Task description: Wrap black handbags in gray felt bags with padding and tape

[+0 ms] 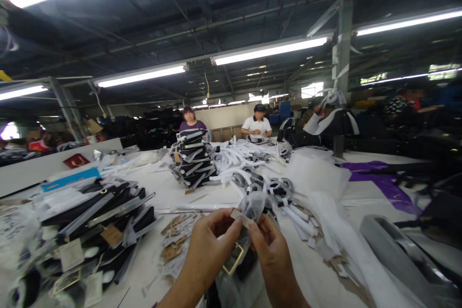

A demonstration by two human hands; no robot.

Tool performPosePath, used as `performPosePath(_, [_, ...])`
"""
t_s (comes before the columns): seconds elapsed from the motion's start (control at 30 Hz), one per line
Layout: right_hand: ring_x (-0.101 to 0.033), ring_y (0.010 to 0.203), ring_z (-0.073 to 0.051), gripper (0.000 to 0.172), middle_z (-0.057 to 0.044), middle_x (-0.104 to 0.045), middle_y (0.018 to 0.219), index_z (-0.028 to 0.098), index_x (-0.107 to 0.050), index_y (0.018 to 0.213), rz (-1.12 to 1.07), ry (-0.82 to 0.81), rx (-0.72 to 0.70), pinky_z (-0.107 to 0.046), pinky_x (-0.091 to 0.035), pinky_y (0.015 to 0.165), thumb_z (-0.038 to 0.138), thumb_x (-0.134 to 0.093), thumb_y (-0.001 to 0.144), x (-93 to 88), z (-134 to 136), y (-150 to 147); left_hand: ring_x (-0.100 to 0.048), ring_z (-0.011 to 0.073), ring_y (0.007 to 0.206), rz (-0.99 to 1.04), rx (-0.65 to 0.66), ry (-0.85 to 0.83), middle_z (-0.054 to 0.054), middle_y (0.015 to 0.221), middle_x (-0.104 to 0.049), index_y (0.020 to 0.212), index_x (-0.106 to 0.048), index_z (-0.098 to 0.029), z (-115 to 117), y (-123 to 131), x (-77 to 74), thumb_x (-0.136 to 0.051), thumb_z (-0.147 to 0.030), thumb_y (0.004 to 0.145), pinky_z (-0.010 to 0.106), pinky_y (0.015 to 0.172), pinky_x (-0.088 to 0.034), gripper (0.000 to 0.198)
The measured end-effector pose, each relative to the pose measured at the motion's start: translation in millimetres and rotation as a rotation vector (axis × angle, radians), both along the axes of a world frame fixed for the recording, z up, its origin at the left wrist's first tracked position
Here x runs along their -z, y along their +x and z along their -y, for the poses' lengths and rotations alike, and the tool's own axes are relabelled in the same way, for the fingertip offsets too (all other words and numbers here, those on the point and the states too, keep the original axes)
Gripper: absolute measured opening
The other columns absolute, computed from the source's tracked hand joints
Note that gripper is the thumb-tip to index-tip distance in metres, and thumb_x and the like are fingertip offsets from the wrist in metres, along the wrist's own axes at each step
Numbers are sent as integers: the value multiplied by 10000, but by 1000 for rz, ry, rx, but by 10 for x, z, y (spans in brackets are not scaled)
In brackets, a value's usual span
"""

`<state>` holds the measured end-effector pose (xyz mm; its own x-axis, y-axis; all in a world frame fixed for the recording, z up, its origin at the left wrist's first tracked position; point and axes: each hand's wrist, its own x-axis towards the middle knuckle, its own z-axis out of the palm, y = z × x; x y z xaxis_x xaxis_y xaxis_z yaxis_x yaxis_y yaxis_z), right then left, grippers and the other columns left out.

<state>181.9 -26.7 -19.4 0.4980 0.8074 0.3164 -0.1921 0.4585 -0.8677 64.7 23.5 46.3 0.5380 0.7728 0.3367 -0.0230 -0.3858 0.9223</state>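
Between thumb and fingers, my left hand [211,243] pinches one end of a small whitish strip [241,217]. The other end is at the closed fingertips of my right hand [270,245], beside clear plastic film [253,206]. Whether the strip is paper or tape I cannot tell. Just under my hands is a gold rectangular buckle [234,259], partly covered by film, with black material around it. Small brown and white tags [176,238] lie loose to the left of my left wrist.
Film-wrapped black bags or straps [108,214] are heaped at left. A tall stack [193,159] stands mid-table beside white wrapped rolls [234,159]. A grey tape dispenser [400,250] sits at right, near purple plastic [382,183]. Two people [257,122] sit across the table.
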Motion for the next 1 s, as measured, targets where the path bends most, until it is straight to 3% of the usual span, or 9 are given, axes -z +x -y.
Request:
performPosePath(0.2, [-622, 799, -201, 298, -55, -675, 860, 185, -623, 964, 44, 33, 43, -282, -517, 729, 461, -677, 868, 59, -52, -29, -715, 163, 713, -153, -161, 264, 1, 755, -745, 800, -735, -204, -53, -19, 69, -597, -336, 874, 201, 648, -535, 205])
performPosePath(0.3, [-628, 817, -209, 286, -46, -658, 841, 188, -604, 935, 35, 24, 34, -284, -522, 735, 446, -695, 850, 32, -53, -39, -742, 170, 792, -213, -324, 669, -3, 888, -775, 954, -747, -233, -29, -47, 140, -582, -252, 890, 221, 731, -570, 178])
performPosePath(0.4, [-623, 809, -204, 280, -36, -645, 827, 196, -587, 903, 10, 26, 14, -279, -525, 732, 446, -698, 841, -2, -42, -44, -747, 186, 748, -302, -532, 1121, 50, 953, -775, 1093, -709, -184, 26, -46, 248, -513, -182, 923, 231, 640, -585, 259])
performPosePath(0.5, [-585, 730, -175, 288, -5, -593, 746, 201, -571, 829, 16, -2, 44, -252, -508, 664, 455, -706, 832, -20, -25, -38, -746, 199, 848, -427, -619, 1324, 106, 1063, -753, 1212, -633, -118, 92, -21, 365, -438, -103, 936, 247, 702, -602, 338])
performPosePath(0.63, [-583, 755, -179, 302, -9, -595, 764, 198, -590, 827, 8, -24, 43, -257, -510, 680, 474, -712, 824, -32, -3, -33, -670, 237, 1119, -589, -631, 1382, 167, 1305, -633, 1513, -268, -44, 168, 19, 480, -392, -21, 905, 314, 864, -595, 621])
performPosePath(0.7, [-594, 773, -190, 325, -22, -616, 787, 194, -598, 821, -12, -26, 28, -271, -520, 697, 497, -717, 814, -28, 4, -36, -628, 245, 1190, -642, -646, 1376, 168, 1370, -581, 1556, -65, -57, 201, 42, 509, -370, 4, 894, 330, 894, -589, 731])
performPosePath(0.77, [-603, 790, -200, 346, -35, -633, 812, 191, -606, 844, -34, -19, 0, -289, -527, 714, 524, -699, 826, -16, 7, -38, -591, 248, 1239, -663, -672, 1339, 159, 1404, -550, 1556, 23, -86, 226, 66, 531, -358, 15, 894, 343, 933, -575, 770])
performPosePath(0.9, [-593, 793, -193, 339, -33, -634, 822, 190, -611, 859, -15, -7, -7, -294, -519, 745, 505, -728, 815, 5, 8, -20, -534, 252, 1301, -601, -646, 1274, 149, 1451, -502, 1564, 5, -140, 209, 52, 577, -366, 4, 898, 367, 996, -540, 776])
performPosePath(1.0, [-594, 798, -189, 312, -26, -632, 802, 185, -642, 864, -24, -24, -5, -298, -515, 782, 472, -749, 809, -18, 27, 10, -557, 230, 1279, -460, -463, 1144, 113, 1442, -526, 1559, -200, -203, 132, -42, 533, -436, -95, 923, 337, 1005, -529, 687])
